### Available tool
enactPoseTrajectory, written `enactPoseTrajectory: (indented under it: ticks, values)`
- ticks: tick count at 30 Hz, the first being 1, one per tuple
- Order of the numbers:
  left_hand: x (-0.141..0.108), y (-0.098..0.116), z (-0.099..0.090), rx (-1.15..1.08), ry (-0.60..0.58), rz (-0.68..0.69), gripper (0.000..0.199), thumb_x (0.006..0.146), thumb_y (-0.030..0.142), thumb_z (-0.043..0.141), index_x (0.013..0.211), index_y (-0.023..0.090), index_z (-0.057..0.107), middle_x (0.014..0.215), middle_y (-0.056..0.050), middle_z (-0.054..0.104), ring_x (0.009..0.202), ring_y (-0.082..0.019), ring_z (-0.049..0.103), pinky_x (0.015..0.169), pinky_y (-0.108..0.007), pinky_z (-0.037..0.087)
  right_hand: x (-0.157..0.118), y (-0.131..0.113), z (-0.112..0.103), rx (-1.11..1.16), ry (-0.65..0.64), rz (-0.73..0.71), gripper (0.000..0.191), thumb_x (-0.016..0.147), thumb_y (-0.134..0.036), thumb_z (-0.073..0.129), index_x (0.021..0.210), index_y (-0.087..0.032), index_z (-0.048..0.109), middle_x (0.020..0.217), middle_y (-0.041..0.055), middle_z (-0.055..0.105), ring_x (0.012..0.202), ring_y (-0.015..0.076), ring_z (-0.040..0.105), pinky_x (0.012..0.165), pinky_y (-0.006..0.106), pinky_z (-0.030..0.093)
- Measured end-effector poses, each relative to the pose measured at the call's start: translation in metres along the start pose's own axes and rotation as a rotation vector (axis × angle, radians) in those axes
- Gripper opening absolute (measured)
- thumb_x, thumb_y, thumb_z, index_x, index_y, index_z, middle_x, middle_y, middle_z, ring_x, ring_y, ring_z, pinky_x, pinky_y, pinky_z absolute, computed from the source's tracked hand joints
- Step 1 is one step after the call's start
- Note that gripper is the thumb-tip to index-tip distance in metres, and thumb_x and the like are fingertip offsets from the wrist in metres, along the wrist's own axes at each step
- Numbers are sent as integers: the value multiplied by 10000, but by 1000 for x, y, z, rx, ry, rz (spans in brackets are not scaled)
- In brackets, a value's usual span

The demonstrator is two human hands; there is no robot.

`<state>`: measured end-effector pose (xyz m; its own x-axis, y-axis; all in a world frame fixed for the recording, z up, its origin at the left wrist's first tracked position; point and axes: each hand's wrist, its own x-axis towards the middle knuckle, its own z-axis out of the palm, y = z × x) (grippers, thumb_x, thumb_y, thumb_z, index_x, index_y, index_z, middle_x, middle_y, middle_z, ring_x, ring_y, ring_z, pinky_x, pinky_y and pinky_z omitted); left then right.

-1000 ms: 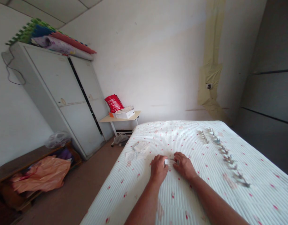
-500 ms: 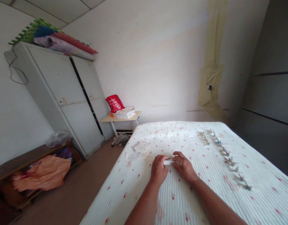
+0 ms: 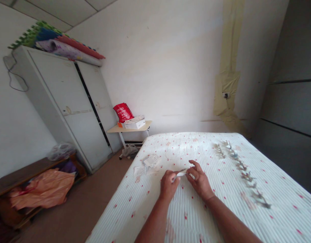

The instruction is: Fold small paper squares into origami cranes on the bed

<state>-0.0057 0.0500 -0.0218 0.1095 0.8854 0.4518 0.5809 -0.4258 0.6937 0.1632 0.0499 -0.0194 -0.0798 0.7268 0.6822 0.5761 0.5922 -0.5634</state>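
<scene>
Over the middle of the bed [image 3: 185,209], both hands grip a small white strip [image 3: 182,173] that looks like folded paper. My left hand [image 3: 169,184] is closed on its left end, thumb against the fingers. At the right end, my right hand [image 3: 199,180] pinches it, with the index finger raised. Left of the hands lie a clear plastic wrapper [image 3: 151,161] and a printed paper slip [image 3: 140,170]. To the right, several small grey-brown folded-looking pieces [image 3: 242,165] stand in a row; they are too small to make out exactly.
A small table [image 3: 112,129] by the wall bears a red bag [image 3: 123,112] and a white box [image 3: 135,124]. A grey cabinet [image 3: 59,98] stands at left, beside a low wooden bench [image 3: 26,170] with an orange plastic bag [image 3: 45,187].
The white strip has tilted, its right end higher. My right index finger has lifted, and my left hand has shifted slightly left.
</scene>
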Motion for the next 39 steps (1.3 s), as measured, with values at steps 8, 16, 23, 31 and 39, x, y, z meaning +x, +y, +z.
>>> enactPoseTrajectory:
  ticks: [8,16,23,31,39]
  values:
    - [0,1,2,-222,-20,-81,227,736,212,485,818,141,684,697,-14,650,669,-132,569,631,-202,432,1,5,2,246,-32,210,189,728,-336,558,798,-182,643,1115,102,515,803,169,569,737,307,464]
    - [1,-1,-1,-299,14,-71,193,712,179,503,803,144,670,750,-18,658,707,-131,578,667,-204,434,5,-2,-8,538,-227,534,278,660,-431,599,652,-153,610,538,-35,493,512,92,409,499,218,324]
    - [1,6,-4,-271,47,-43,149,711,209,517,603,133,585,621,12,541,617,-97,491,592,-179,392,3,-1,-6,566,-197,543,231,648,-381,615,656,-151,606,532,-43,486,511,87,391,498,215,303]
    - [2,9,-3,-246,51,13,128,683,134,515,608,142,619,652,-11,564,641,-109,521,612,-188,400,2,0,-4,512,-235,458,162,682,-312,592,676,-153,617,607,-22,545,576,106,462,552,224,353]
    - [-1,16,4,-111,-17,84,168,662,62,489,547,146,579,617,0,539,618,-98,505,592,-183,377,0,0,2,486,-256,378,160,712,-310,571,680,-160,612,603,-26,541,582,106,472,562,222,367]
